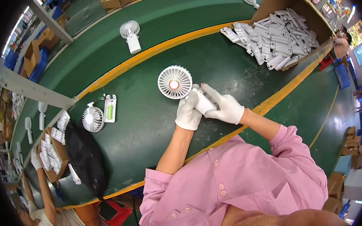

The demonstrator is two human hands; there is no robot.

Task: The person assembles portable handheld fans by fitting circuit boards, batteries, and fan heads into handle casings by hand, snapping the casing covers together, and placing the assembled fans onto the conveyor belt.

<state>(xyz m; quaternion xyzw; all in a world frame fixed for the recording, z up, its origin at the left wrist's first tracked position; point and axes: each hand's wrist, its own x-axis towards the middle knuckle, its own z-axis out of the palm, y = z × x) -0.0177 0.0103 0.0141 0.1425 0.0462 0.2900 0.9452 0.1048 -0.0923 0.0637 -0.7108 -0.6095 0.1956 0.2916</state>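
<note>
A white handheld fan (175,82) is held over the green table, its round grille up and its handle slanting down to the right. My left hand (188,112), in a white glove, closes round the handle just below the grille. Gloved too, my right hand (227,108) grips the handle's lower end between thumb and fingers. To the left on the table lies an opened fan (93,118) with its grille down beside a handle shell (110,108) that holds a green battery cell. A small circuit board with wires sits next to them.
At the right, a tipped cardboard box (293,5) spills many white handle shells (274,39). Beyond the yellow edge, a green conveyor belt (158,24) carries finished-looking fans (132,35). On the left are a black bag (84,157), a box of white parts (53,153) and a co-worker.
</note>
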